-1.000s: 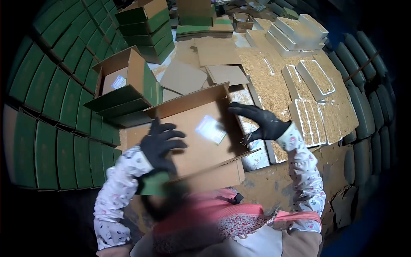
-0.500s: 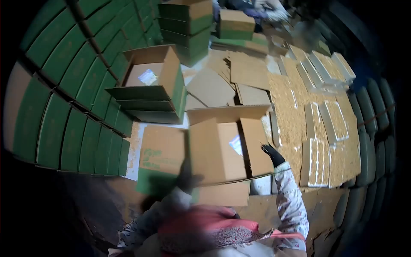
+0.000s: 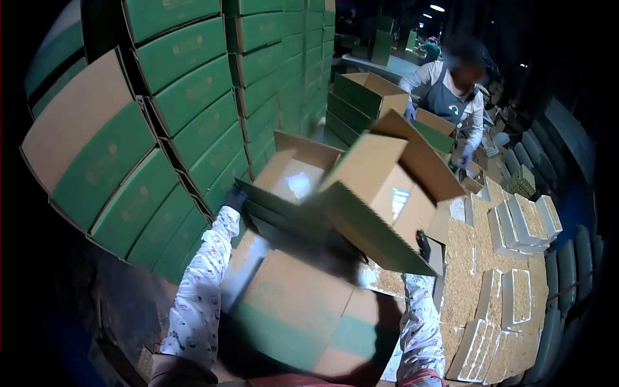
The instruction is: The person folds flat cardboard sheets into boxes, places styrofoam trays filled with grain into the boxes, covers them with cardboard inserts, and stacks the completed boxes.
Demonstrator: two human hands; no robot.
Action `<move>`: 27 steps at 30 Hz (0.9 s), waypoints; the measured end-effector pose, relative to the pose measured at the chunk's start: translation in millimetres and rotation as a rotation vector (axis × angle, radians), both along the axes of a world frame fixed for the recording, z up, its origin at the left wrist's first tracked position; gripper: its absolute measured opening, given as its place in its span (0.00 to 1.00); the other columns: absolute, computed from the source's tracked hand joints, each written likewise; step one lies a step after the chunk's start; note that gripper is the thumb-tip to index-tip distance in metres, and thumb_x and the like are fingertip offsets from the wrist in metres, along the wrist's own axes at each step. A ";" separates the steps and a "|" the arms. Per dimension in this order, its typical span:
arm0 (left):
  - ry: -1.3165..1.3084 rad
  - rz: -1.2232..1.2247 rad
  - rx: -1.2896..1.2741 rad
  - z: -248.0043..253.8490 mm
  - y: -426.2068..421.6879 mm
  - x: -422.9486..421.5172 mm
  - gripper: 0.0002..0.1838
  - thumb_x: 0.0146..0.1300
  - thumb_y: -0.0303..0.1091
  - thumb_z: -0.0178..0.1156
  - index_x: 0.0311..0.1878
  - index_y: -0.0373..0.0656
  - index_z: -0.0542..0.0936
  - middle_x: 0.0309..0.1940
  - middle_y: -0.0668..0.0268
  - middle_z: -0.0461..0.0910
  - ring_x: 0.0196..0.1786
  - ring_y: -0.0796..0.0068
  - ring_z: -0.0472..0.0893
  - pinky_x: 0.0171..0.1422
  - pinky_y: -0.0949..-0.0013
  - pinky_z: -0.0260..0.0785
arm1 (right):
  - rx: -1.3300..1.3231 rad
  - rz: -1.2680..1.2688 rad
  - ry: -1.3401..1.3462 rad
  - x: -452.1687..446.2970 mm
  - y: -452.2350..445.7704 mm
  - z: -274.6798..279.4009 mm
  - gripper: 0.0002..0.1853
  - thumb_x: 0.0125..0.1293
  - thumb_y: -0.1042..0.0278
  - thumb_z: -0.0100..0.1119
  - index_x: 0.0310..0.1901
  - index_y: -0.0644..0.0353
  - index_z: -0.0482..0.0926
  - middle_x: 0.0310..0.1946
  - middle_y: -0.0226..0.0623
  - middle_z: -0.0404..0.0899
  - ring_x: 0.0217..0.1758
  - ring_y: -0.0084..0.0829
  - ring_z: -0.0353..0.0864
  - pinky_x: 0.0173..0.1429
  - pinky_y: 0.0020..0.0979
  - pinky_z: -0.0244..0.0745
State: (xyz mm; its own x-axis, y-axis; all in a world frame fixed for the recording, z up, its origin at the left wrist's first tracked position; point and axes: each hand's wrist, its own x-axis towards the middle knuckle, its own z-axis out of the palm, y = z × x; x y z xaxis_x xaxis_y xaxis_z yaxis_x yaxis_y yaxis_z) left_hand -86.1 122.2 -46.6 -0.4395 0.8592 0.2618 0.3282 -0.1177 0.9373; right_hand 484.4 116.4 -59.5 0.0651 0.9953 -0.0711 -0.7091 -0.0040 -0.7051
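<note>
My right hand (image 3: 423,246), in a dark glove, grips the near right edge of an open green and brown carton (image 3: 380,206), which is raised and tilted. A white label (image 3: 400,201) shows inside it. My left hand (image 3: 236,197), also gloved, is at the near left corner of another open carton (image 3: 284,177) stacked on the left; its fingers are partly hidden. That carton holds a white label (image 3: 298,185). Below the raised carton lies a flat brown and green cardboard piece (image 3: 296,303).
Tall stacks of green cartons (image 3: 187,48) line the left. A co-worker (image 3: 451,90) stands at the back beside more open cartons (image 3: 364,97). White trays with a crumbly tan filling (image 3: 516,297) lie on the right, with dark rounded bags (image 3: 561,264) beyond.
The open carton has been lifted off the work surface, tilted and moved toward the left stack. My left hand has moved to that stack. The view has swung up, showing the co-worker.
</note>
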 end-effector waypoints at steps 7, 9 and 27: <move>0.043 -0.079 -0.054 3.9 -8.3 11.8 0.31 0.52 0.45 0.57 0.54 0.32 0.63 0.49 0.48 0.69 0.51 0.57 0.69 0.55 0.64 0.60 | 0.538 0.239 -1.195 -213.1 58.2 71.4 0.24 0.57 0.78 0.38 0.58 0.61 0.58 0.60 0.42 0.54 0.66 0.36 0.47 0.67 0.32 0.46; -0.086 -0.019 -0.076 19.5 -19.1 26.3 0.33 0.52 0.44 0.58 0.56 0.32 0.60 0.51 0.49 0.67 0.52 0.57 0.68 0.56 0.64 0.59 | 0.515 0.187 -1.300 -248.1 64.8 62.3 0.29 0.55 0.82 0.36 0.61 0.59 0.52 0.63 0.41 0.47 0.68 0.38 0.39 0.69 0.33 0.43; 0.178 -0.212 -0.508 40.3 -247.2 151.4 0.18 0.53 0.37 0.57 0.45 0.38 0.71 0.34 0.56 0.77 0.36 0.62 0.77 0.40 0.66 0.67 | 0.195 -0.455 -2.217 -35.6 -279.8 1.9 0.22 0.56 0.60 0.51 0.46 0.69 0.66 0.46 0.57 0.66 0.45 0.53 0.68 0.46 0.43 0.66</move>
State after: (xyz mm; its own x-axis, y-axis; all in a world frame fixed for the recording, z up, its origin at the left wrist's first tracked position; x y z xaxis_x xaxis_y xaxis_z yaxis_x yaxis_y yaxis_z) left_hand 65.3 -124.9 -6.3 -0.2312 0.9609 -0.1526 0.5047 0.2525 0.8256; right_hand 448.8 -163.4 -57.6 0.0291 0.8805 0.4732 0.9945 0.0223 -0.1027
